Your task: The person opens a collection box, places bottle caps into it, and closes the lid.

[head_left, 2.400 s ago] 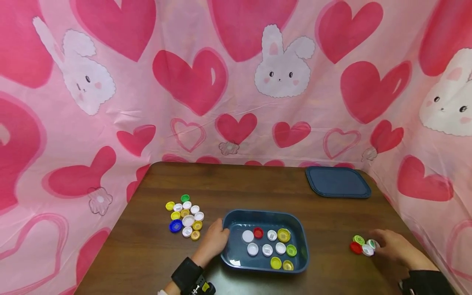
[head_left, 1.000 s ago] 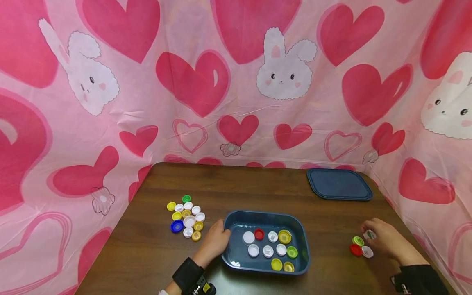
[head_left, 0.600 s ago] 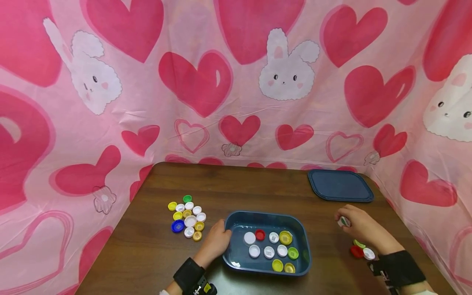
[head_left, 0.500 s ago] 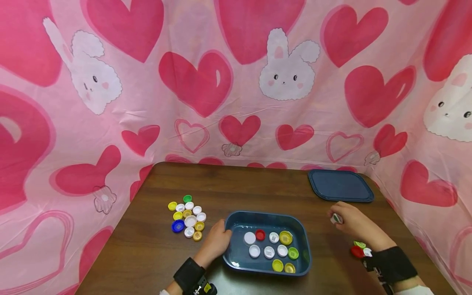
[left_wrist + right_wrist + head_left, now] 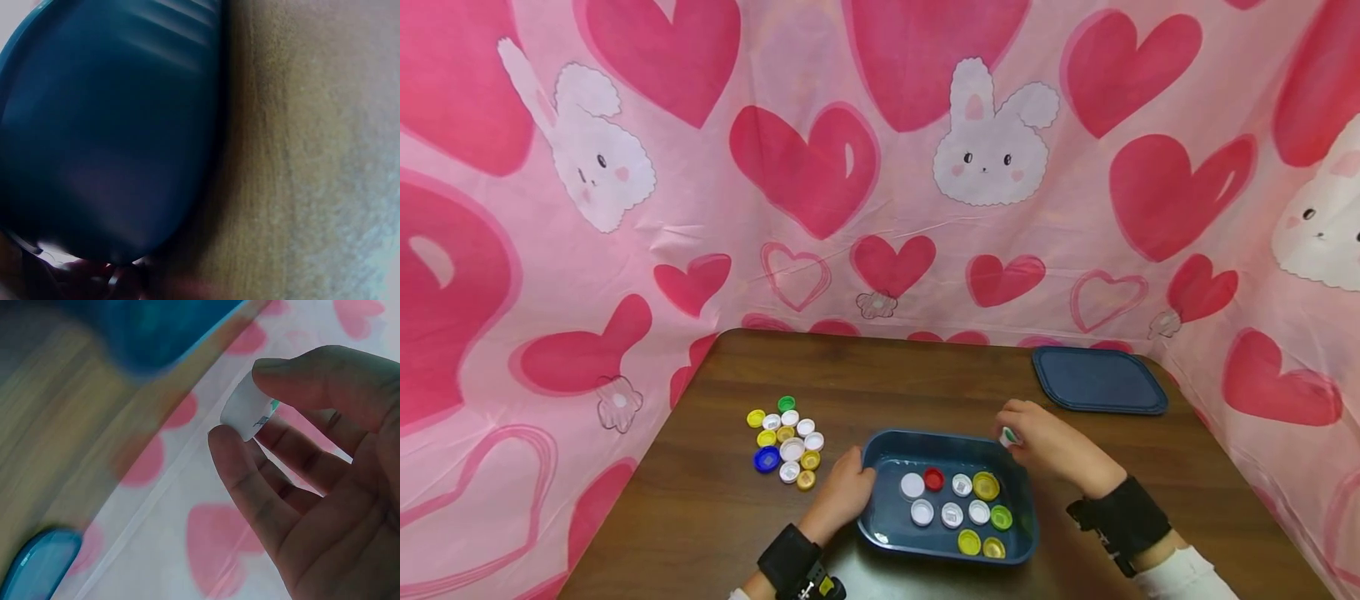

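Right hand (image 5: 1045, 442) pinches a white bottle cap (image 5: 247, 412) between thumb and forefinger; the right wrist view shows the grip plainly, other fingers loosely curled behind. In the head view the cap (image 5: 1009, 435) hangs just over the far right corner of the blue tray (image 5: 880, 525), not yet released.

Left hand (image 5: 844, 492) grips the tray's left rim, fingers curled over the edge, steadying it. Left wrist view is blurred: only the tray's blue wall (image 5: 106, 137) and brown table (image 5: 300, 156) can be made out.

Tray contents: nine caps (image 5: 958, 508) lying flat on the bottom, in white, red, yellow and green. So part of the sorting looks done, and the held cap would make ten.

Left to do, by my read: the cluster of caps (image 5: 786, 442) on the table just left of the tray, untouched, roughly a dozen in yellow, white, green, gold and one blue. Nothing visible on the table right of the tray; the right arm covers part of it.

Tray lid (image 5: 1099, 380) lies flat at the far right of the table, well apart from the tray.
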Available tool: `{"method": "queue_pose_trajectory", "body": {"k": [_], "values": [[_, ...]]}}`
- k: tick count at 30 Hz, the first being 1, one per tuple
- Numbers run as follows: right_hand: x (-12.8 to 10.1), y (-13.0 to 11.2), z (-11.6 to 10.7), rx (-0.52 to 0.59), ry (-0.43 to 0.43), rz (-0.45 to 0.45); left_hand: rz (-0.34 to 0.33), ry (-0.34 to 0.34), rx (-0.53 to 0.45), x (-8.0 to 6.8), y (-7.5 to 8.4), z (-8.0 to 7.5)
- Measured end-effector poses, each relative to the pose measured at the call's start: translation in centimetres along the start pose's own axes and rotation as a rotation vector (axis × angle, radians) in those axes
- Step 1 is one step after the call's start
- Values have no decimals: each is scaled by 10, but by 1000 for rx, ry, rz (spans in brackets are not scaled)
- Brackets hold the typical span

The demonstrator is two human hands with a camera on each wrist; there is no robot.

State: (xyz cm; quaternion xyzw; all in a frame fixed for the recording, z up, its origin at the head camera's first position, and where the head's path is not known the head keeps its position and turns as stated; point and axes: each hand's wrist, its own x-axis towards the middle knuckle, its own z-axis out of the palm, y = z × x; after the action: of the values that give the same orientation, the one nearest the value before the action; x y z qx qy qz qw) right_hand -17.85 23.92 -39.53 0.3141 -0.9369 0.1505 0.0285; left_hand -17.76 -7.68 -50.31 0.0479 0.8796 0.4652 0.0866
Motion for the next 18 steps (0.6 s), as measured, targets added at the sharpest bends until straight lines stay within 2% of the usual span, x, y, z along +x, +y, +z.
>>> {"method": "queue_pose_trajectory", "body": {"k": [7, 14, 18], "values": [[37, -38, 13, -6, -131, -39, -17, -7, -7, 0, 0, 1], [67, -73, 36, -12, -234, -92, 19, 4, 13, 0, -2, 0], [80, -83, 52, -39, -264, -139, 43, 5, 29, 1, -3, 0]]}}
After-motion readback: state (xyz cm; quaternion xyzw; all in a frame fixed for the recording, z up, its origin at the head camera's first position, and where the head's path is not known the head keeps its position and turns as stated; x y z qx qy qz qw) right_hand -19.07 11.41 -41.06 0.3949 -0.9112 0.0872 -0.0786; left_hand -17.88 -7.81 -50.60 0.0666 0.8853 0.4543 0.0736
